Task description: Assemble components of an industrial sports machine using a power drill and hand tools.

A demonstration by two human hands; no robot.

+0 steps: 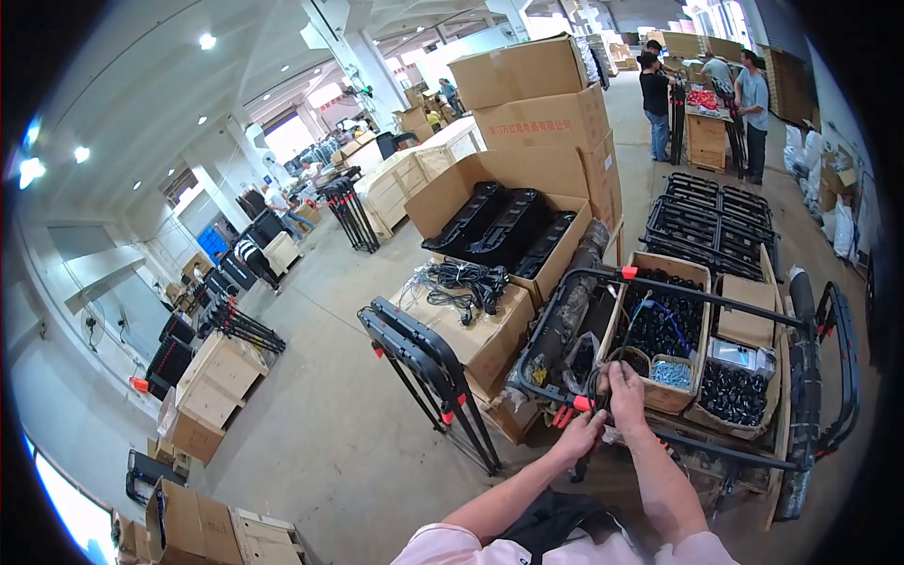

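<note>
Pink shirt [443, 546], hands [624, 394] w/ dk cable [594, 382], thin, looped

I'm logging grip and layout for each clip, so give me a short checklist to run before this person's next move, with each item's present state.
1. Both hands on the work: ok; left hand and right hand close together, gripping the dark cable.
2. Cable ends free: cannot tell; the hands hide part of it.
3. Left hand clear of the black tube frame: cannot tell; it is beside a red fitting, contact unclear.
4. Small silver hardware uncovered: ok; its box is open, just beyond the right hand.
5. More cables at hand: ok; a dark pile lies on a carton to the left.
</note>
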